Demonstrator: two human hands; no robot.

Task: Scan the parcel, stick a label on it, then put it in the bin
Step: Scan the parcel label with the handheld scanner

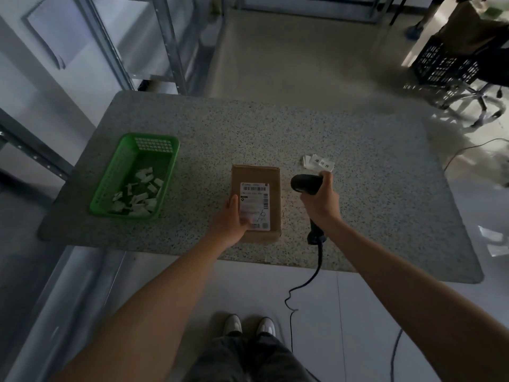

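A brown cardboard parcel lies flat near the front edge of the speckled table, with a white shipping label and barcodes on its top. My left hand rests on the parcel's near left corner and holds it down. My right hand grips a black handheld scanner just right of the parcel, its head pointing left toward the box. The scanner's cable hangs off the table front. A small stack of white labels lies behind the scanner.
A green plastic basket with several white scraps of paper inside stands on the table's left side. Metal shelving runs along the left. A black crate on a wheeled base stands on the floor at the far right.
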